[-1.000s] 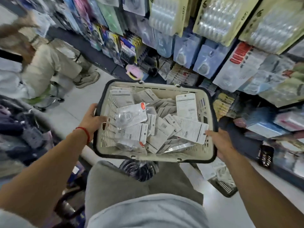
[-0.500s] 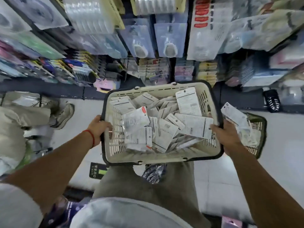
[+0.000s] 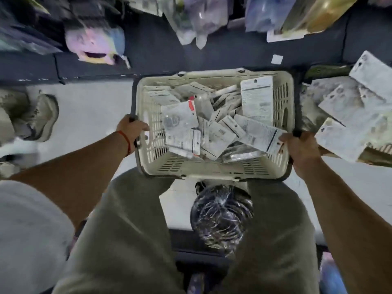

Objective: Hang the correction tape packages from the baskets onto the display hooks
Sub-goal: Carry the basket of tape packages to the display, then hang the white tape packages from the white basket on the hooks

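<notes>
Left hand [image 3: 132,129] and right hand [image 3: 302,148] each grip a short side of the beige slatted plastic basket [image 3: 212,169], keeping its white carded correction tape packages [image 3: 256,97] level, 2nd basket [image 3: 369,154] just right

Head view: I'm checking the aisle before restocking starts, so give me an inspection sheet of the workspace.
Surface: pale floor, dark shelf base along its far edge.
Job's things: cream slotted plastic basket piled with white carded packages; second, darker basket of similar packages at right.
Clutter: crinkled clear plastic bundle between the knees.
Hands: left hand grips the cream basket's left rim; right hand grips its right rim.
Cables: nothing seen.
Surroundings: blurred hanging goods above; another person's beige shoe at left.
</notes>
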A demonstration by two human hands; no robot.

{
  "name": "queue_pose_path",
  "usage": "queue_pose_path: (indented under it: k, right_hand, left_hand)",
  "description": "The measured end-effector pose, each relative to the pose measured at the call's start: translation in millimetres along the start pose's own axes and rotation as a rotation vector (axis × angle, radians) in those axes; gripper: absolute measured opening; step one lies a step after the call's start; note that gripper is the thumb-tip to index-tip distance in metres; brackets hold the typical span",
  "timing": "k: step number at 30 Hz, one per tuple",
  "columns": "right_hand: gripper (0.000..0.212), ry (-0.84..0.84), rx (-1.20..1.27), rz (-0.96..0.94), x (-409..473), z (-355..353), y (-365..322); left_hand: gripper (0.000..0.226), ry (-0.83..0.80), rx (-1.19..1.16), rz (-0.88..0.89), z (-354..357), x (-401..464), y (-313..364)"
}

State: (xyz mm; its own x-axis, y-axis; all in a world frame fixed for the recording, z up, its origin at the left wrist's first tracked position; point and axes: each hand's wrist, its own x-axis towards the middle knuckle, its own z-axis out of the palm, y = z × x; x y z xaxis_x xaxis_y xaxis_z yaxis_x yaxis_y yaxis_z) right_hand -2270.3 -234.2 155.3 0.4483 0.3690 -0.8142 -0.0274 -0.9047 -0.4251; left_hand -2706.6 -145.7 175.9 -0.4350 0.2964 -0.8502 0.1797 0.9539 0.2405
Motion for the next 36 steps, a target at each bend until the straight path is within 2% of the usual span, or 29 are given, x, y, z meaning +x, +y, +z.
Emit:
queue_pose_path:
  k: [3, 8, 11, 13, 16, 19, 24, 26, 28, 30, 32, 34, 36]
  right_hand:
    - [0.024, -0.021, -0.096, -0.04, 65, 29, 36]
    - [0.015, -0.053, -0.314, -0.127, 133, 63, 70]
    - [0.024, -0.034, -0.49, -0.262, 154, 67, 71]
    - [0.033, -0.029, -0.579, -0.338, 159, 71, 69]
    - [0.046, 0.09, -0.567, -0.467, 153, 85, 72]
    - [0.05, 0.216, -0.522, -0.637, 153, 98, 84]
    - [0.045, 0.279, -0.513, -0.728, 162, 101, 92]
    - [0.041, 0.312, -0.539, -0.76, 162, 101, 90]
    - [0.043, 0.27, -0.576, -0.726, 161, 103, 85]
    - [0.059, 0.25, -0.642, -0.647, 153, 105, 66]
    - [0.072, 0.316, -0.82, -0.654, 134, 104, 43]
    - [0.061, 0.319, -0.97, -0.806, 107, 106, 18]
    - [0.041, 0.206, -0.977, -0.931, 85, 109, 2]
  left_hand:
    - [0.039, 0.026, -0.001, 0.04, 33, 65, -26]
    - [0.045, 0.057, 0.08, 0.183, 63, 132, -63]
    - [0.04, 0.053, 0.113, 0.255, 74, 155, -90]
    - [0.041, 0.118, 0.213, 0.304, 82, 164, -102]
    - [0.044, 0.304, 0.366, 0.42, 95, 171, -112]
    - [0.044, 0.422, 0.36, 0.541, 105, 179, -122]
    - [0.043, 0.459, 0.321, 0.646, 109, 181, -128]
    - [0.046, 0.447, 0.321, 0.663, 110, 180, -125]
    - [0.053, 0.443, 0.332, 0.692, 110, 182, -121]
    - [0.056, 0.446, 0.364, 0.695, 111, 184, -107]
    - [0.06, 0.425, 0.41, 0.627, 112, 179, -93]
    - [0.068, 0.416, 0.39, 0.559, 115, 166, -81]
    - [0.078, 0.513, 0.493, 0.526, 122, 146, -72]
